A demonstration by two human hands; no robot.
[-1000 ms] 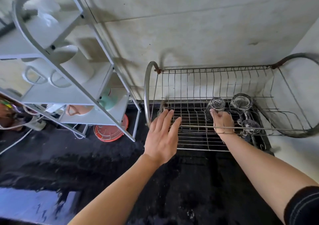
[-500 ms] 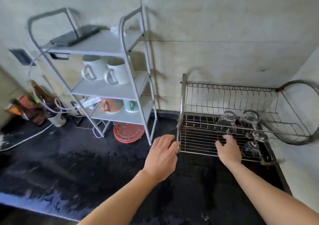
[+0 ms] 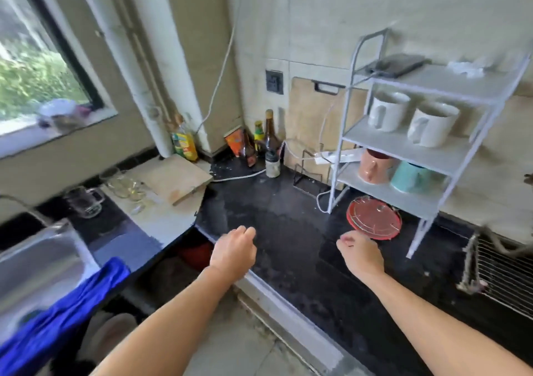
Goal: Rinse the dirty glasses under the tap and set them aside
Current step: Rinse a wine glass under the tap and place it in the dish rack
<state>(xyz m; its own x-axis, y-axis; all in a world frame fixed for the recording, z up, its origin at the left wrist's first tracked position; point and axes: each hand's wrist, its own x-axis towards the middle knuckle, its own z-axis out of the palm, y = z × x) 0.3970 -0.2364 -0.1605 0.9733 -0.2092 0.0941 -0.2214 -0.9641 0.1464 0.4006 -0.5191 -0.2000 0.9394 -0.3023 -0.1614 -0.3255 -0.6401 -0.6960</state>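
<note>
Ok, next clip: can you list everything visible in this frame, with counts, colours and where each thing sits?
sink: one, steel, far left
cloth: one, blue, draped over the sink's front edge
glass mug: one, clear, counter behind the sink
glasses: several, clear, count blurred, left of the wooden board
wooden board: one, pale, flat on the counter
bottles: several, brown and yellow, back corner
shelf rack: one, white, right
white mugs: two, middle shelf
pink mug: one, lowest shelf
teal mug: one, beside the pink mug
round disc: one, red, counter by the rack
dish rack: one, metal wire, far right
left hand: empty, loosely curled
right hand: empty, loosely curled
</note>
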